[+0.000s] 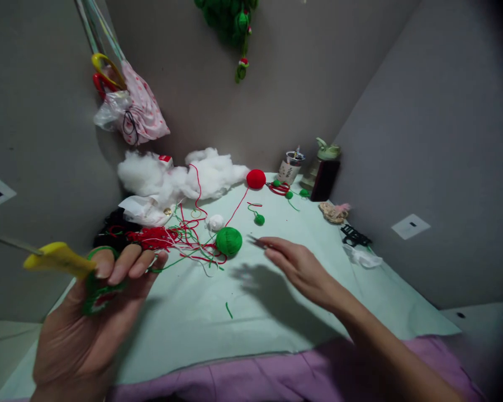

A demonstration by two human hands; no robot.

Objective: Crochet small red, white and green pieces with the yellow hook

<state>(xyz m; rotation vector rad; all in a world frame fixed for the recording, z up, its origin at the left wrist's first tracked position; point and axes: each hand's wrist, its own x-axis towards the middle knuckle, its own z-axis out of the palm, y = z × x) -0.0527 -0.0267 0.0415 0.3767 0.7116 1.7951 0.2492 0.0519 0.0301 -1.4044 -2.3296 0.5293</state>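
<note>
Raised at the left, my left hand [96, 318] has its fingers closed round a green crochet piece [103, 290] with some red and white in it. A yellow-handled tool [62, 259] with a thin metal shaft, probably a crochet hook, also sticks out of these fingers to the left. Green yarn runs from this hand to a green yarn ball [228, 242] on the table. Over the middle of the table, my right hand [299, 265] pinches a small dark pointed tool [256, 241], its tip toward the green ball. The exact kind of this tool is too blurred to tell.
Tangled red yarn [155, 238] and white stuffing [209, 173] lie at the back left. A red yarn ball [256, 179], red-handled scissors [280, 188] and a small green ball [259, 219] lie behind my right hand. A cup [290, 167] and phone [325, 180] stand near the wall.
</note>
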